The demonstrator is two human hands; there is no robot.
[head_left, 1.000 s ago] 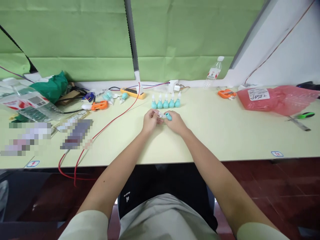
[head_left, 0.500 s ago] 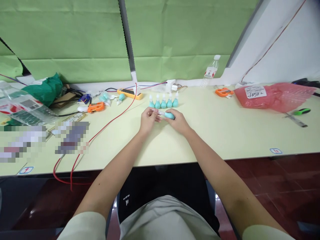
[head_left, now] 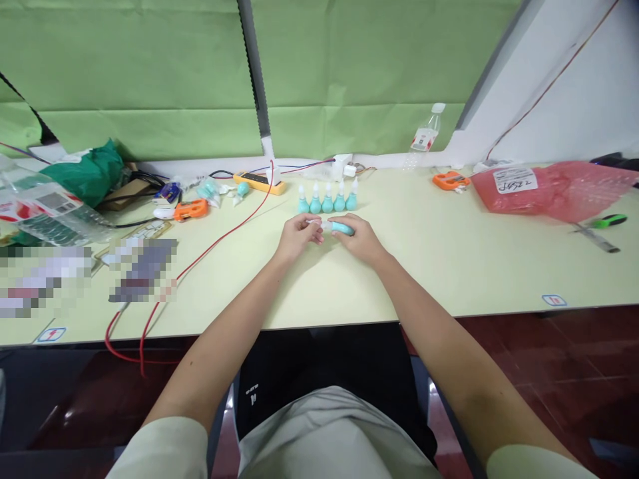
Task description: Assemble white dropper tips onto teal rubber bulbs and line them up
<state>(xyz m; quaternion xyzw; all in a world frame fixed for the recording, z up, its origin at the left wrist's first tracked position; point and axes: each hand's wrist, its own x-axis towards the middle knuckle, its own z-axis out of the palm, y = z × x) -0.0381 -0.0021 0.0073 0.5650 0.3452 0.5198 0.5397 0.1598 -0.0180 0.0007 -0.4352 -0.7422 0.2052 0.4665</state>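
Observation:
A teal bulb syringe (head_left: 342, 228) lies sideways between my two hands, just above the table. My right hand (head_left: 363, 238) is closed round its rounded teal bulb. At the other end, my left hand (head_left: 298, 236) pinches the pale, clear tip, and its fingers hide part of that end. Whether the tip is joined to the bulb I cannot tell. Right behind my hands, several similar bulb syringes (head_left: 327, 202) stand upright in a row, teal bulbs down and clear tips up.
On the left are a large plastic bottle (head_left: 44, 206), an orange-handled tool (head_left: 190, 210), small bagged teal pieces (head_left: 208, 191) and a red cable (head_left: 219, 244). A yellow power strip (head_left: 259, 183) lies behind. To the right are a pink bag (head_left: 544, 189), another orange tool (head_left: 450, 180) and a box cutter (head_left: 599, 239).
My hands have moved slightly apart, and the held bulb syringe lies a little further right. More of the pale section between the hands shows. The camera view has shifted a little.

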